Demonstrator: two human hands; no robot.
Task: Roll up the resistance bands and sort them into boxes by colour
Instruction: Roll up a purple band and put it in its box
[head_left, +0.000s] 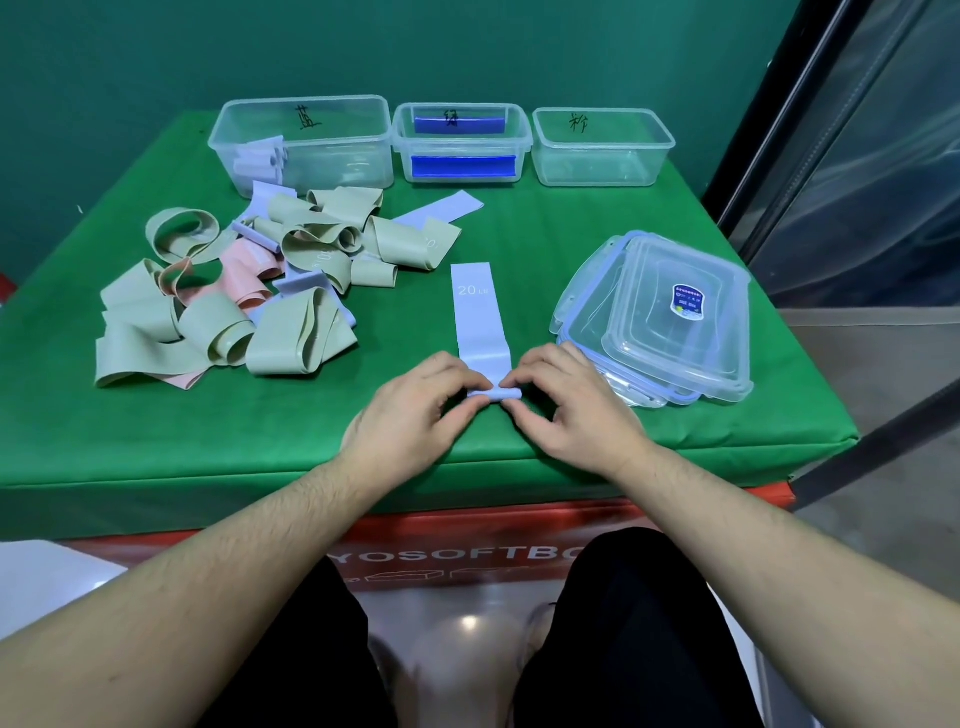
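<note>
**Both hands pinch the rolled end of a pale blue 20 LB band**

Head view: A pale blue resistance band (478, 312) lies flat on the green tablecloth (519, 249), running straight away from the person, with "20 LB" printed near its far end. Its near end is curled into a small roll (494, 393). The left hand (415, 410) grips the left end of that roll, fingers bent over the top and thumb underneath. The right hand (566, 405) pinches the right end in the same way, fingers curled down onto it. The roll sits between the two sets of fingertips, close to the near edge of the table; the flat part of the band stretches out beyond the hands.

To the left lies a loose pile of bands (234, 291), mostly sage green, with a few pink and pale blue ones mixed in. Along the far edge stand three clear plastic boxes, each hand-marked in black. The left box (301, 145) holds some pale blue rolls in its left corner. The middle box (462, 143) shows bright blue strips. The right box (602, 148) stands at the end of the row. A stack of clear lids (660, 317) rests just beside the right hand.
</note>
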